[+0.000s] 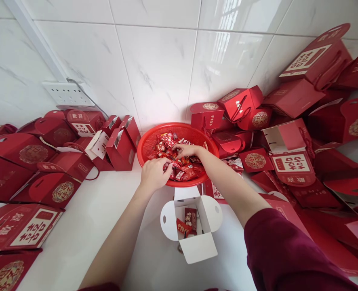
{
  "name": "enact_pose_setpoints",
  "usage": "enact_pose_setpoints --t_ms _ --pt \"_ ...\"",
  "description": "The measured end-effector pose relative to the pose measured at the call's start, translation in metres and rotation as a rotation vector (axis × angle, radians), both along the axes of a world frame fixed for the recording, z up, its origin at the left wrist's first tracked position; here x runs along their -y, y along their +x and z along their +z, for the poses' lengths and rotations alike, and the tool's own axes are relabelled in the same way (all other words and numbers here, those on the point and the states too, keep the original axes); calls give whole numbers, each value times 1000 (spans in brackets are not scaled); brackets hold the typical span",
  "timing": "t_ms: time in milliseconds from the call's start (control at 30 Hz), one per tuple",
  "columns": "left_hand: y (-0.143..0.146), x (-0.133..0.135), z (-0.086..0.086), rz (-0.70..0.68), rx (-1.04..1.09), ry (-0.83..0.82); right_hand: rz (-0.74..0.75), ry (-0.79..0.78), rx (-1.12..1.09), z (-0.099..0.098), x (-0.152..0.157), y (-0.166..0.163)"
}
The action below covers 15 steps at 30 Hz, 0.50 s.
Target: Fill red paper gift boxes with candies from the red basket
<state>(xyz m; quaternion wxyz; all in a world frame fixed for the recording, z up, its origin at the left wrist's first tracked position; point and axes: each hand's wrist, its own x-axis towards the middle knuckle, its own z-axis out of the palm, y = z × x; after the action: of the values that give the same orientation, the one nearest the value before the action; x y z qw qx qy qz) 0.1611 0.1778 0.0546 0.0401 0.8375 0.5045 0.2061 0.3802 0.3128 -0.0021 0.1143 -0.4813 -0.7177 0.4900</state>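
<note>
A round red basket (154, 137) stands against the tiled wall, full of small red-wrapped candies (167, 141). Both my hands reach into it. My left hand (154, 173) is at the near rim, fingers curled down into the candies. My right hand (185, 150) lies further in, fingers pinched among the wrappers. What each holds is hidden in the pile. In front of the basket an open white-lined gift box (194, 246) stands with its flaps spread; two red candy packets (187, 222) lie inside it.
Red gift boxes with gold emblems are heaped on the left (33, 155) and stacked high on the right (291, 161). Some stand open beside the basket (120, 147). A white socket strip (66, 93) is on the wall. The counter (85, 226) is white.
</note>
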Motion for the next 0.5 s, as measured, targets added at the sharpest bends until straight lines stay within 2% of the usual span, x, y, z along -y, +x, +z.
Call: enact_pose_setpoints --t_ms 267,500 --pt "1 1 1 4 6 -6 42 58 121 9 6 0" --pt "0 0 0 -1 1 -4 -128 264 237 2 1 4"
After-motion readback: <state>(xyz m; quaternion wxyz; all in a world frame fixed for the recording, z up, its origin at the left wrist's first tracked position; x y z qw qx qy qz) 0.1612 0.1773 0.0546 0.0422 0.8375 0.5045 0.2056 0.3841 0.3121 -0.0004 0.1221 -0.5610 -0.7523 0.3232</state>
